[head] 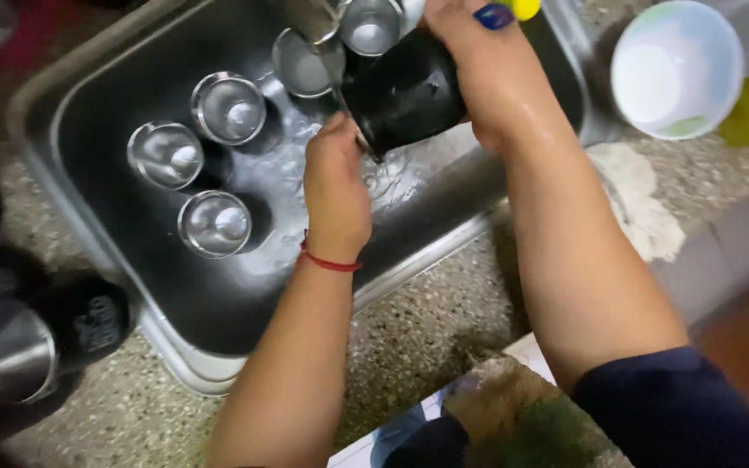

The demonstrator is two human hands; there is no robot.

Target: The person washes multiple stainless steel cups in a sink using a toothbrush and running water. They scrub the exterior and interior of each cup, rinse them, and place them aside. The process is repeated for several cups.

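Black tumbler [405, 91], dark-coated metal with its open mouth tilted down toward the left hand, sits over the wet floor of a stainless steel sink [88, 78]. The right hand [470, 69] wraps around its upper body in a closed grip, while the left hand [335, 186], a red thread at its wrist, presses at the rim; whether those fingers pinch the lip or reach inside cannot be told. A thin stream of water runs down beside the rim and splashes onto the basin.

Around the grip, five shiny steel cups [214, 224] stand upright in the sink, three to the left and two at the far edge. More dark and steel tumblers [10, 351] lie on the speckled stone counter at the near left. A white plastic bowl [676, 68] and a pale crumpled cloth [639, 204] rest to the right.

Wet skin and a slick coated surface could, by the look of it, let the tumbler slip and knock into the cups close below.
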